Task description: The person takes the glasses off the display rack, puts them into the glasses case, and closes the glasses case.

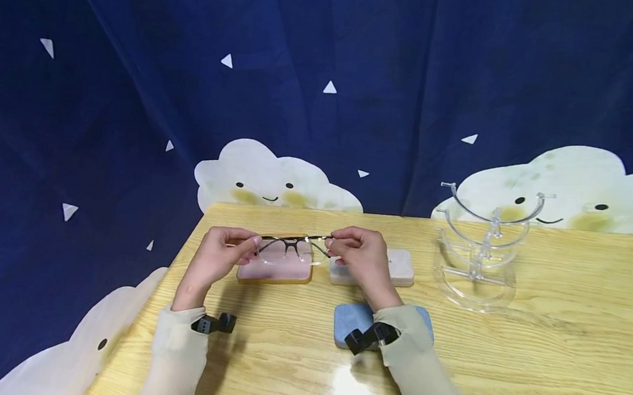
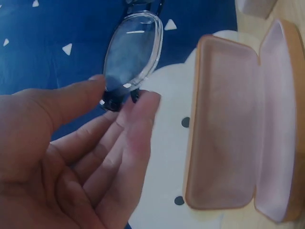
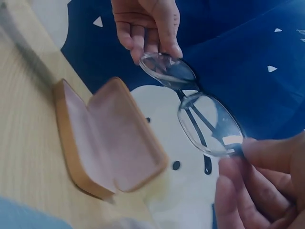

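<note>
A pair of eyeglasses [image 1: 291, 243] with clear lower rims and a dark upper edge is held up between both hands. My left hand [image 1: 218, 255] pinches one end of the frame between thumb and fingers. At the opposite end, my right hand [image 1: 365, 257] pinches the frame by its corner. Dark temples show behind the lenses [image 3: 212, 124] in the right wrist view. Below and behind the eyeglasses in the head view, an orange glasses case [image 1: 276, 272] with a pink lining lies open on the table. Its lining [image 2: 224, 124] appears bare in the left wrist view.
A pale grey case [image 1: 402, 268] lies right of the open one. A blue case [image 1: 346, 324] sits nearer, partly under the right forearm. Farther right stands a clear tiered glasses stand [image 1: 476, 275]. A dark blue curtain [image 1: 302, 112] hangs behind the wooden table [image 1: 565, 365].
</note>
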`<action>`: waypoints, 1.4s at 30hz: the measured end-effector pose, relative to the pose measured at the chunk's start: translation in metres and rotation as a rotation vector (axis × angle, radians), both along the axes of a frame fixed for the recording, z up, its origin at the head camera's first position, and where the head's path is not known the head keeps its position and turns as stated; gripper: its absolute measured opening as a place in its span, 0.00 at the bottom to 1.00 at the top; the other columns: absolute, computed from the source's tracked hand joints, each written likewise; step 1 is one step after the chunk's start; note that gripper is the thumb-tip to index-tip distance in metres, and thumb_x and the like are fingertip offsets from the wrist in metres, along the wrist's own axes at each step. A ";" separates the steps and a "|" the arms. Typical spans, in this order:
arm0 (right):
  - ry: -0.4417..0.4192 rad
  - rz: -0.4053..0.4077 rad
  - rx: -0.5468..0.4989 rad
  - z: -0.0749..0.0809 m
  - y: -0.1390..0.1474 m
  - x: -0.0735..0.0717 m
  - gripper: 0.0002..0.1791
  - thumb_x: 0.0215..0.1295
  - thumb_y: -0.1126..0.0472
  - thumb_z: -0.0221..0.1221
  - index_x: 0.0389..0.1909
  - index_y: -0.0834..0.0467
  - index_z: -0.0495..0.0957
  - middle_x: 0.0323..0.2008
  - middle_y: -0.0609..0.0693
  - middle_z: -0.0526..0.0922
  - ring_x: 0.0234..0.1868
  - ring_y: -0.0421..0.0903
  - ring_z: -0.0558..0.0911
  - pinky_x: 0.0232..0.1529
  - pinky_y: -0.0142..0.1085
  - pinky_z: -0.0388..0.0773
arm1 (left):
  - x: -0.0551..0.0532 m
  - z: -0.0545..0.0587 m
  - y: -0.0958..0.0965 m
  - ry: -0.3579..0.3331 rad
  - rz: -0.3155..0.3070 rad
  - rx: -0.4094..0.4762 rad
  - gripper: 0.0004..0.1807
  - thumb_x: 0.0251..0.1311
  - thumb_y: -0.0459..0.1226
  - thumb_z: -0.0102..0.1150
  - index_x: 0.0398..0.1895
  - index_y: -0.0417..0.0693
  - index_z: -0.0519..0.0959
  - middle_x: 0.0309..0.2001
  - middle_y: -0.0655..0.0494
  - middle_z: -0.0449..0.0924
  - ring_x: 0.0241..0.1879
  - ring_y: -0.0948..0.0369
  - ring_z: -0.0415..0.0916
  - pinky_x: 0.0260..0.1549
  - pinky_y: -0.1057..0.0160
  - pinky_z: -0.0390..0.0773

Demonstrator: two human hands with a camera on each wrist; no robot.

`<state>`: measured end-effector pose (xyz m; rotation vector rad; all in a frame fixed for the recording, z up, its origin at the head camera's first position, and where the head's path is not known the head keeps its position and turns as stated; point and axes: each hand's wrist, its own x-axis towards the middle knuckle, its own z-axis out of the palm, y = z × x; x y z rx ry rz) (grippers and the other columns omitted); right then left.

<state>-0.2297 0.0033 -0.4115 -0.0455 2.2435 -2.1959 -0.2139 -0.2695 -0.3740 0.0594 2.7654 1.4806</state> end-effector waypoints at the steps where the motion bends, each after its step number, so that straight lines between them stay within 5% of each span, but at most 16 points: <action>1: -0.002 -0.021 -0.004 -0.002 -0.004 0.000 0.10 0.64 0.69 0.68 0.46 0.67 0.87 0.38 0.59 0.93 0.28 0.34 0.86 0.30 0.30 0.85 | 0.000 0.000 -0.001 -0.009 0.012 -0.006 0.16 0.73 0.38 0.63 0.53 0.33 0.86 0.45 0.37 0.90 0.35 0.60 0.90 0.37 0.65 0.89; 6: 0.019 -0.036 0.061 -0.008 -0.024 0.005 0.13 0.65 0.68 0.67 0.49 0.67 0.87 0.39 0.61 0.92 0.30 0.35 0.84 0.31 0.28 0.83 | -0.004 -0.007 -0.009 -0.032 0.078 -0.060 0.16 0.73 0.38 0.63 0.53 0.33 0.86 0.44 0.37 0.90 0.35 0.54 0.91 0.36 0.62 0.90; 11: -0.003 0.119 0.161 -0.012 -0.036 0.012 0.27 0.68 0.62 0.65 0.66 0.67 0.77 0.50 0.60 0.89 0.33 0.48 0.87 0.31 0.30 0.79 | -0.010 -0.018 -0.018 -0.086 0.146 -0.086 0.16 0.73 0.38 0.62 0.52 0.31 0.86 0.45 0.36 0.90 0.33 0.57 0.91 0.37 0.61 0.90; 15: -0.112 0.233 0.101 -0.018 -0.039 0.012 0.33 0.72 0.59 0.63 0.74 0.66 0.69 0.56 0.60 0.84 0.40 0.57 0.88 0.37 0.42 0.86 | -0.014 -0.027 -0.024 -0.132 0.149 -0.101 0.17 0.74 0.38 0.61 0.51 0.30 0.86 0.46 0.35 0.89 0.34 0.52 0.91 0.40 0.55 0.91; 19: -0.221 0.311 0.059 -0.022 -0.040 0.010 0.36 0.75 0.56 0.61 0.79 0.63 0.63 0.69 0.62 0.75 0.48 0.53 0.89 0.48 0.47 0.88 | -0.016 -0.034 -0.026 -0.149 0.153 -0.112 0.17 0.73 0.38 0.62 0.51 0.29 0.86 0.47 0.34 0.88 0.35 0.52 0.91 0.41 0.55 0.91; 22: -0.280 0.375 0.033 -0.024 -0.041 0.008 0.41 0.77 0.53 0.60 0.82 0.62 0.53 0.79 0.64 0.63 0.50 0.55 0.90 0.48 0.46 0.89 | -0.017 -0.039 -0.026 -0.146 0.149 -0.125 0.18 0.73 0.37 0.62 0.51 0.28 0.85 0.48 0.33 0.87 0.35 0.53 0.91 0.40 0.55 0.90; 27: -0.324 0.462 -0.022 -0.030 -0.046 0.006 0.46 0.78 0.52 0.57 0.84 0.65 0.43 0.81 0.66 0.56 0.46 0.54 0.91 0.42 0.40 0.90 | -0.019 -0.048 -0.028 -0.127 0.172 -0.192 0.16 0.72 0.38 0.62 0.48 0.30 0.87 0.43 0.36 0.89 0.32 0.56 0.89 0.35 0.61 0.87; 33: -0.386 0.473 -0.027 -0.039 -0.051 0.007 0.48 0.79 0.50 0.56 0.84 0.64 0.37 0.83 0.67 0.48 0.40 0.47 0.91 0.38 0.35 0.88 | -0.018 -0.055 -0.029 -0.174 0.156 -0.314 0.14 0.73 0.41 0.61 0.41 0.40 0.90 0.29 0.48 0.89 0.27 0.61 0.75 0.32 0.65 0.68; 42: -0.396 0.493 0.044 -0.038 -0.048 0.010 0.49 0.79 0.47 0.56 0.84 0.65 0.40 0.81 0.65 0.58 0.47 0.49 0.90 0.44 0.38 0.89 | -0.020 -0.051 -0.033 -0.197 0.144 -0.336 0.16 0.74 0.43 0.59 0.42 0.40 0.90 0.28 0.49 0.88 0.30 0.60 0.77 0.36 0.65 0.67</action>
